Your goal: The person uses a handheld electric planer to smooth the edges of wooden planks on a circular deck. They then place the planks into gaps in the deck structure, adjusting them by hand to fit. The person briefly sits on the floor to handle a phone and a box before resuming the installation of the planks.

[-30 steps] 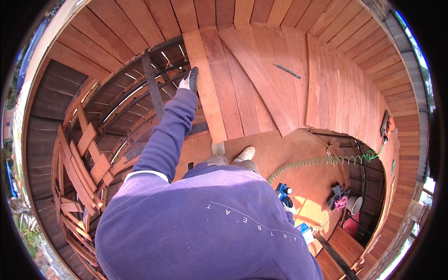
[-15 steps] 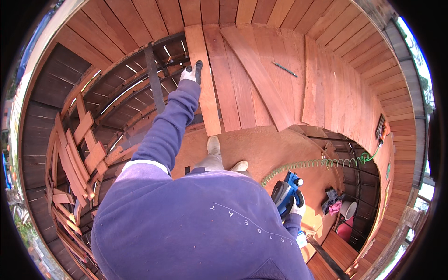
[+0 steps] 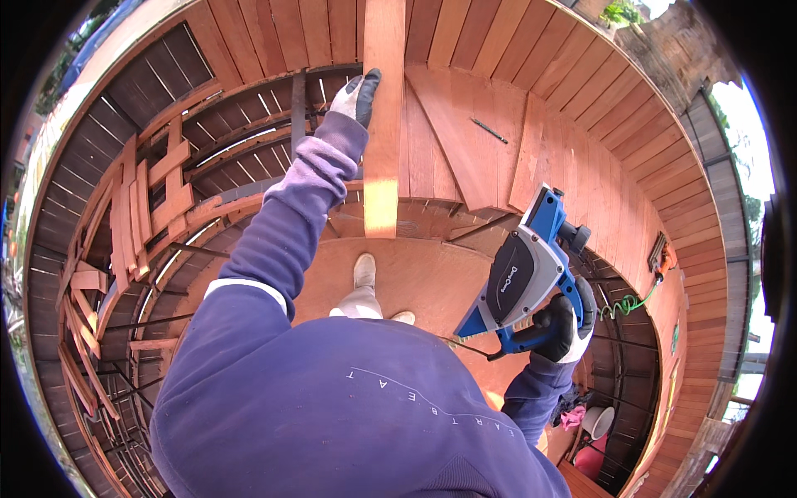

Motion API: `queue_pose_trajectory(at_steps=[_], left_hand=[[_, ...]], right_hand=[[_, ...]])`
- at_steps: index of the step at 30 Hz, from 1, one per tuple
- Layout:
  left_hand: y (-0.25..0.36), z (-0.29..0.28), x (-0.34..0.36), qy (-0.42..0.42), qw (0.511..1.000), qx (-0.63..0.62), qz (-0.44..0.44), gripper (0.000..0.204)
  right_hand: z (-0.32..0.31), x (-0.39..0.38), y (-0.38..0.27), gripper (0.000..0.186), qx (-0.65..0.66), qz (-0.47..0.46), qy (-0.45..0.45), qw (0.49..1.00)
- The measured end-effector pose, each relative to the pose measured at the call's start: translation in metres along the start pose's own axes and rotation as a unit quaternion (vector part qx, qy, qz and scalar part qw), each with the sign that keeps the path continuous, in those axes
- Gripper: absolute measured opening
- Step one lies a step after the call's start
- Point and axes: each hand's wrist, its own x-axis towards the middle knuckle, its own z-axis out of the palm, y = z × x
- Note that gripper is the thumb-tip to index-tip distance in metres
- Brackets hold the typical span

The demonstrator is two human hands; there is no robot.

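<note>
My left hand (image 3: pixel 357 98), in a grey-and-white glove with dark fingertips, grips the left edge of a long reddish wooden board (image 3: pixel 383 153). The board points away from me, its near end jutting out past the other planks. At the right, my gloved right hand (image 3: pixel 569 325) is closed around the rear handle of a blue handheld electric planer (image 3: pixel 523 274) with a black and grey housing. The planer is held up in the air, tilted, apart from the board. A loose plank (image 3: pixel 444 133) lies slanted across the fitted planks to the board's right.
A dark pencil-like stick (image 3: pixel 490 130) lies on the planks. An orange-handled air tool (image 3: pixel 662 256) with a green coiled hose (image 3: pixel 627 304) rests at the right. Offcuts (image 3: pixel 137 216) pile up at the left over open dark framing (image 3: pixel 298 108). A white bucket (image 3: pixel 598 422) stands lower right.
My right hand has raised the planer from low at my side to beside the planks. The board in my left hand has shifted right and looks lifted off the planks.
</note>
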Motion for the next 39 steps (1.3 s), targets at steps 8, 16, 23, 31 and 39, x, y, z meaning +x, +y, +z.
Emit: queue_pose_trajectory(at_steps=[8,16,23,31,39], left_hand=[[0.011,0.04,-0.028,-0.064,0.998,0.005,-0.003,0.066],[0.03,0.063,-0.072,-0.146,0.972,0.166,0.081,0.045],[0.022,0.071,-0.09,-0.201,0.979,0.009,0.033,0.034],[0.023,0.059,-0.11,-0.223,0.974,0.006,0.026,0.037],[0.019,0.056,-0.123,-0.227,0.966,-0.112,-0.057,0.03]], right_hand=[[0.004,-0.017,0.022,0.045,0.203,0.038,-0.113,0.972],[0.006,-0.037,0.044,0.046,0.296,0.102,-0.09,0.945],[0.02,-0.065,0.071,0.05,0.305,0.121,-0.066,0.942],[0.048,-0.08,0.078,0.046,0.306,0.109,-0.029,0.945],[0.058,-0.082,0.075,0.044,0.316,0.101,-0.025,0.943]])
